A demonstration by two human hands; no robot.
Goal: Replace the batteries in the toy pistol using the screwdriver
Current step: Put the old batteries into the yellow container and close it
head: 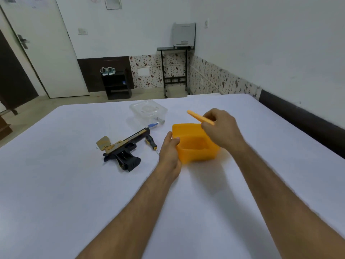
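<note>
A left hand (170,152) grips the orange box (196,144); the right hand (222,128) pinches its lid (199,117) above. The toy pistol (122,149) and screwdriver (151,142) lie at the left hand's nine o'clock on the white table (74,184).

I am sitting in what is looking like a room in a home or a guesthouse. A pair of sneakers (107,70) is sitting on a small dark shelf unit (117,84) by the white door (43,49), and patterned tiles (147,70) are running along the white walls behind my white-covered counter (74,184).
</note>
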